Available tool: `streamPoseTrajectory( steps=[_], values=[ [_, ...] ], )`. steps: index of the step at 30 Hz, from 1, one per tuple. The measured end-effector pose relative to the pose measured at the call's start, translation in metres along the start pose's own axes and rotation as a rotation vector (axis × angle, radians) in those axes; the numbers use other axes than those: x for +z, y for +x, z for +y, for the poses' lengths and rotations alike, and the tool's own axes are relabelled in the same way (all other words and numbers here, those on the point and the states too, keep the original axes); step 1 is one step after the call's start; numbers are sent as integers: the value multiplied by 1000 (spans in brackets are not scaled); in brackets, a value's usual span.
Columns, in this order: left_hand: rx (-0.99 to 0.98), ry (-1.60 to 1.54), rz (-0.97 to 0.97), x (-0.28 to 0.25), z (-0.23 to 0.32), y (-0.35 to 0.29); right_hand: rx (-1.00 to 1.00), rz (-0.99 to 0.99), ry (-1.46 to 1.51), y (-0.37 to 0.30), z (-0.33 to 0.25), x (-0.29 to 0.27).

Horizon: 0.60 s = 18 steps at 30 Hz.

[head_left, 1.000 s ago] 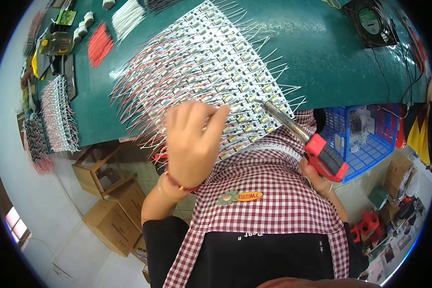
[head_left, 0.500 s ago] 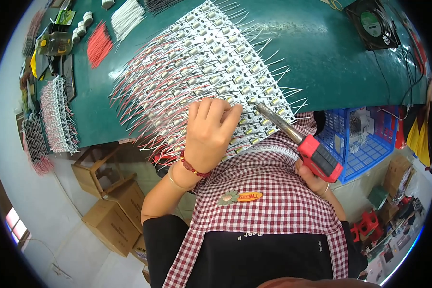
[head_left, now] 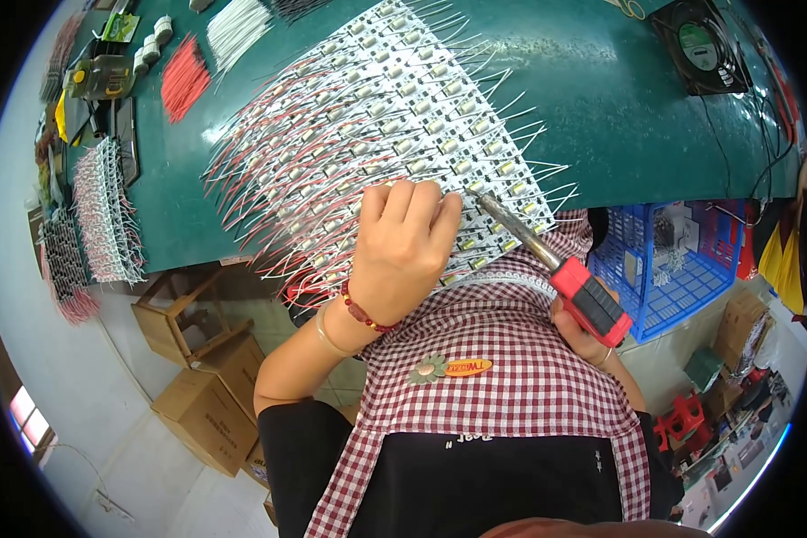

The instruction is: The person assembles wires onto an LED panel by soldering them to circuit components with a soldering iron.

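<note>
A large white panel of small circuit boards [head_left: 403, 89] lies at a slant over the table's near edge. Red and white wires stick out along its left side, and thin pale wires along its right. Above its lower part my left hand [head_left: 404, 235] is closed, thumb and fingertips pinched together low over the boards; what they hold is hidden. My right hand [head_left: 585, 335] grips a soldering iron with a red and black handle [head_left: 592, 303]. Its metal tip points up and left, reaching the boards just right of my left fingertips.
A bundle of red wires [head_left: 185, 79] and one of white wires [head_left: 238, 34] lie on the green table [head_left: 592, 117]. A black fan [head_left: 701, 48] stands far right. Below the table edge are a blue crate [head_left: 668, 269] and cardboard boxes [head_left: 208, 421]. More wired panels [head_left: 108, 215] sit far left.
My left hand has shifted slightly right over the panel. The soldering iron's handle has moved a little left, while its tip stays close to the same spot on the boards.
</note>
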State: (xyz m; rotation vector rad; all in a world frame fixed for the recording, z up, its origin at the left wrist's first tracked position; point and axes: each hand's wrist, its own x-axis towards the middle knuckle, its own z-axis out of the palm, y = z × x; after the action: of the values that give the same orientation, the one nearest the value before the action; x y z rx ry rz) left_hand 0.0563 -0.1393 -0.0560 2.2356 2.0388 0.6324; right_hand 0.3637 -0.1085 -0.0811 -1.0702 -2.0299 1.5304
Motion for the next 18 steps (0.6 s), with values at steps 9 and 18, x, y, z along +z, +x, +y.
streamPoseTrajectory(
  steps=[9,18],
  values=[
    [0,23,-38,-4,2,3,-31,15,-2,-4,3,2],
    [-1,26,-54,-5,2,4,159,22,183,-13,7,1]
  ],
)
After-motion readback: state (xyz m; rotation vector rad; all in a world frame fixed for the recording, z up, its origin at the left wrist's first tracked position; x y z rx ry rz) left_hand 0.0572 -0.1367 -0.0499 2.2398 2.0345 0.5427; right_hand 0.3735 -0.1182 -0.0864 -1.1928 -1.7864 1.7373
